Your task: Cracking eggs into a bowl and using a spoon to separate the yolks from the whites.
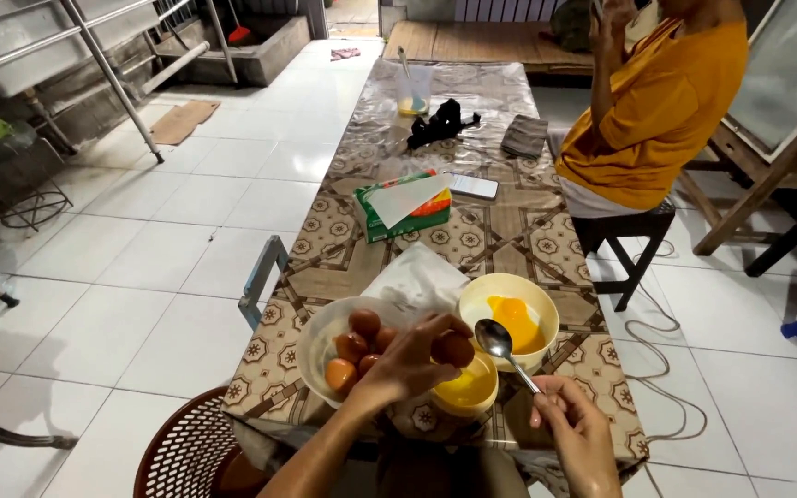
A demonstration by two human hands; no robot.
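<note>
My left hand (410, 361) holds a brown egg (457, 349) over a small yellow bowl (466, 395) that has yolk in it. My right hand (576, 431) grips the handle of a metal spoon (499, 342), whose head points up toward the egg. Beside them a larger yellow bowl (540, 309) holds egg white and a yolk. A white bowl (317, 337) at the left carries several brown eggs (358, 343). All stand at the near end of a long table (500, 235) with a patterned cover.
Further up the table lie a green tissue box (402, 207), a phone (472, 185), a black cloth, a grey cloth and a plastic cup (413, 90). A person in an orange shirt (661, 111) sits at the right. A brown basket (182, 452) stands at lower left.
</note>
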